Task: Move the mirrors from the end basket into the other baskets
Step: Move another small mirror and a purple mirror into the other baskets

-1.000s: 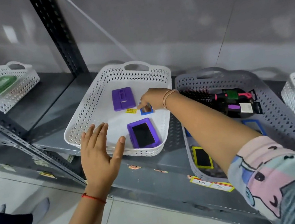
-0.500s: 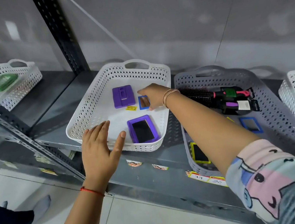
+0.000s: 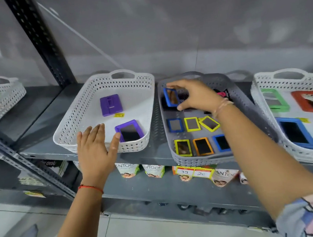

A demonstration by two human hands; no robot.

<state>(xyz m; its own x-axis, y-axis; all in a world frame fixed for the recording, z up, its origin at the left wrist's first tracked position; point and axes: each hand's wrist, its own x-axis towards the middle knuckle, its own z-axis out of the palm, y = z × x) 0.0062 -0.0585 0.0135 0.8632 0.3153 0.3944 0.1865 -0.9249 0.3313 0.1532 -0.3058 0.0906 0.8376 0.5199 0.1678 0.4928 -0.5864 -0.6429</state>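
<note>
A white basket (image 3: 77,115) on the grey shelf holds two purple mirrors: one face down (image 3: 110,105), one face up (image 3: 129,130). My right hand (image 3: 196,96) is shut on a small blue-framed mirror (image 3: 171,97), held upright over the back left of the grey basket (image 3: 201,160). That grey basket contains several small mirrors in blue, yellow and orange frames. My left hand (image 3: 94,146) hovers open, fingers spread, in front of the white basket's near rim.
A white basket (image 3: 262,94) at the right carries green, red and blue framed mirrors. Another white basket (image 3: 3,100) with a green item stands far left. A black upright post (image 3: 41,41) divides the shelf. Packets and price tags (image 3: 194,172) hang below.
My right hand lifted the small blue mirror out of the white basket and carried it right, over the grey basket. My left hand stayed by the white basket's front.
</note>
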